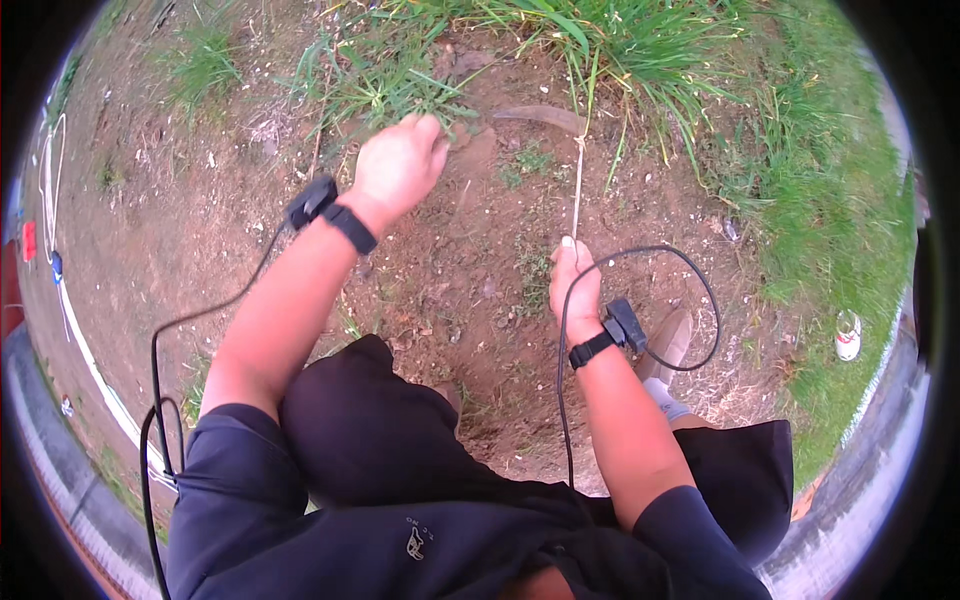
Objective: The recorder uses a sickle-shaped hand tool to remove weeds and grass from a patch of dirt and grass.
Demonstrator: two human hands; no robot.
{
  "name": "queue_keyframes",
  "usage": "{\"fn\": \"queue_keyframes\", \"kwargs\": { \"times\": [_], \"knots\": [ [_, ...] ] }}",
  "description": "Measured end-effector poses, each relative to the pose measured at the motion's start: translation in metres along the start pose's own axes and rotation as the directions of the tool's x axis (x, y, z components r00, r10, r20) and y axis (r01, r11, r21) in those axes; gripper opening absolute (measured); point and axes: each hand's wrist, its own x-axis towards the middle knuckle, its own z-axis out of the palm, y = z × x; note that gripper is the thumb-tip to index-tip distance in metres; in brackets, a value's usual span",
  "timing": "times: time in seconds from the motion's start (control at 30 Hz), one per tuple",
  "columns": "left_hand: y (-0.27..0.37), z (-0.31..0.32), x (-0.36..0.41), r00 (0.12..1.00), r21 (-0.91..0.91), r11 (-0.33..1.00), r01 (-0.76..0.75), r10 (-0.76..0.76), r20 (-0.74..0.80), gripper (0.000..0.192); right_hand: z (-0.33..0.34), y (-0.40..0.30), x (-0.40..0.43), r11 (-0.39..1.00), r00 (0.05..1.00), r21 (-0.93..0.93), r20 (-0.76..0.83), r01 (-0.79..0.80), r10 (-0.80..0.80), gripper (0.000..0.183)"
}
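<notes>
My right hand (577, 281) grips the thin pale handle (578, 191) of a sickle, low over bare soil. Its curved, dull brown blade (544, 114) points left, close to the ground at the foot of a tall grass tuft (637, 45). Up and to the left, my left hand (401, 165) is closed at the near edge of a clump of leafy green weeds (382, 90). Its fingers curl around the stems, though the fingertips are hidden under the hand. A gap of soil lies between this hand and the blade tip.
Black straps hold small devices (311, 202) on both wrists, and a black cable (716, 300) loops beside my right forearm. My shoe (667, 341) stands on the soil. Grass (817, 225) covers the right side. A white hose or strap (94, 367) runs along the left.
</notes>
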Motion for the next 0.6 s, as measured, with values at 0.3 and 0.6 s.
{"fn": "queue_keyframes", "kwargs": {
  "times": [0.3, 0.6],
  "knots": [
    [-0.036, 0.031, 0.065, 0.999, 0.32, 0.947, 0.003, -0.016, 0.04, 0.053, -0.018, 0.022, -0.017, 0.941, 0.997, 0.334, 0.064, -0.054, 0.034, 0.022],
    [-0.054, 0.016, 0.017, 0.989, 0.138, 0.99, -0.04, 0.019, 0.149, 0.025, -0.014, 0.013, -0.014, 0.928, 0.994, 0.361, 0.101, -0.086, 0.052, 0.024]
  ]
}}
